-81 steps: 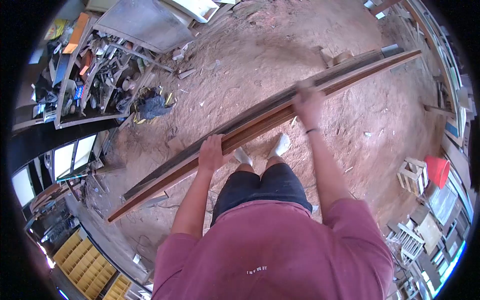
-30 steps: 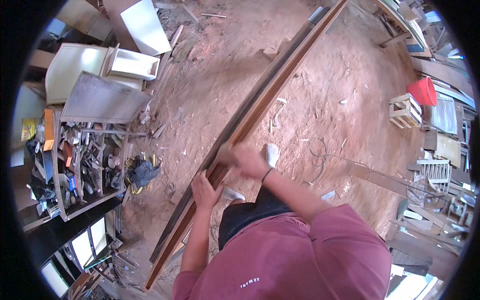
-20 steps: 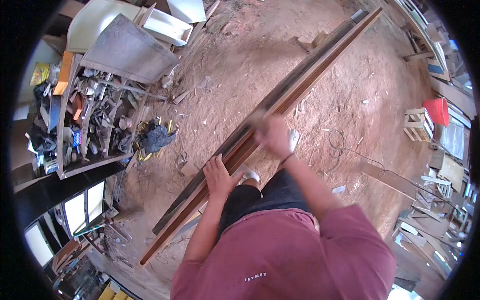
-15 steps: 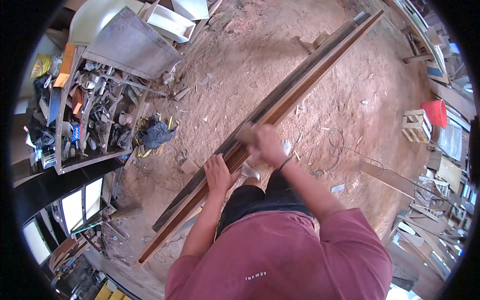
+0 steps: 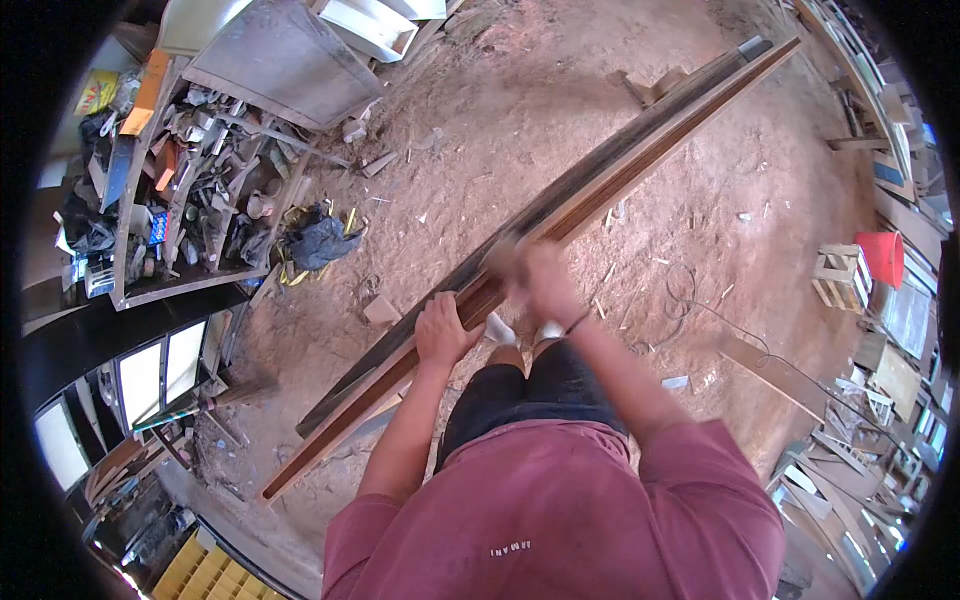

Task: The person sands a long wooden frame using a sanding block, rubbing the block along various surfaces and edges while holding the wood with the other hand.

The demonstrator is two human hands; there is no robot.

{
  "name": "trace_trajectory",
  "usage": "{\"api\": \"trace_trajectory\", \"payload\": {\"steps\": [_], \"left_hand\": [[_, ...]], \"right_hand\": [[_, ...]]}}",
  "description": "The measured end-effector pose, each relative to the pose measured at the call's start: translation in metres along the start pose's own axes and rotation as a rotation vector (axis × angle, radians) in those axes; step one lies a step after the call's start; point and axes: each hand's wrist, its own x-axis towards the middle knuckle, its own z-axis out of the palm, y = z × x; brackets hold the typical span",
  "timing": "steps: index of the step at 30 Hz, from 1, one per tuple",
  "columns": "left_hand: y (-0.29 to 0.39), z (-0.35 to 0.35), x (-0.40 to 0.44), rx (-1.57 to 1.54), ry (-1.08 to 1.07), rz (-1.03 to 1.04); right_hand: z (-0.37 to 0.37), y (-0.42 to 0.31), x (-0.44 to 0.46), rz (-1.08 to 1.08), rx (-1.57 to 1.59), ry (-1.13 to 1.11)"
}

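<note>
A long reddish-brown wooden beam (image 5: 620,185) with a groove along it lies diagonally in front of me, against a dark, weathered timber (image 5: 570,188). My left hand (image 5: 442,330) grips the beam, its fingers over the far edge and its thumb on the near side. Further up the beam, my right hand (image 5: 545,285) is smeared by motion. Its fingers are closed round a small tan-grey, pad-like piece (image 5: 503,258) pressed against the wood; blur hides what kind it is.
A cluttered shelf (image 5: 195,285) of tools and scraps stands at left, with a black plastic bag (image 5: 322,243) beside it. A cable (image 5: 725,308) crosses the dirt floor on the right. Beyond it are a wooden crate (image 5: 840,278) and a red bucket (image 5: 880,258).
The view has shifted slightly. My right hand stays blurred, moving with the piece at the beam. My left hand keeps its hold at about the same spot.
</note>
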Motion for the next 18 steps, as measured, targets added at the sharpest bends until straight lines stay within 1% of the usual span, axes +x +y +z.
{"api": "trace_trajectory", "payload": {"steps": [3, 5, 6, 8, 9, 11, 13, 14, 15, 16, 17, 18], "left_hand": [[0.003, -0.003, 0.0, 0.019, 0.001, -0.01], [0.005, -0.001, -0.002, 0.048, 0.007, -0.018], [0.003, 0.0, -0.002, 0.026, 0.009, -0.021], [0.002, -0.001, -0.001, -0.001, 0.019, -0.036], [0.002, -0.001, 0.002, 0.014, -0.01, -0.058], [0.008, -0.002, -0.004, 0.029, -0.046, -0.095], [0.012, -0.007, 0.001, -0.014, -0.052, -0.133], [0.015, -0.011, 0.001, 0.007, -0.048, -0.136], [0.015, -0.012, -0.001, 0.008, -0.054, -0.136], [0.014, -0.011, 0.0, 0.014, -0.053, -0.132], [0.014, -0.01, 0.001, 0.019, -0.05, -0.132], [0.012, -0.005, -0.001, 0.004, -0.041, -0.126]], "right_hand": [[-0.093, 0.102, 0.081, 0.31, -0.036, 0.22], [-0.093, 0.146, 0.088, 0.311, -0.181, 0.492], [-0.08, 0.144, 0.083, 0.376, -0.241, 0.361], [-0.088, 0.055, 0.071, 0.303, 0.043, -0.233], [-0.035, 0.03, 0.031, 0.089, 0.095, 0.02], [0.007, -0.028, -0.028, -0.121, 0.152, 0.021], [-0.005, -0.014, -0.025, -0.18, 0.178, -0.001], [-0.015, 0.015, -0.011, -0.106, 0.117, 0.014], [-0.028, 0.06, 0.01, -0.028, 0.053, 0.028], [-0.06, 0.094, 0.03, 0.077, 0.073, 0.038], [-0.083, 0.133, 0.054, 0.22, -0.024, 0.068], [-0.097, 0.167, 0.062, 0.287, -0.09, 0.231]]}}
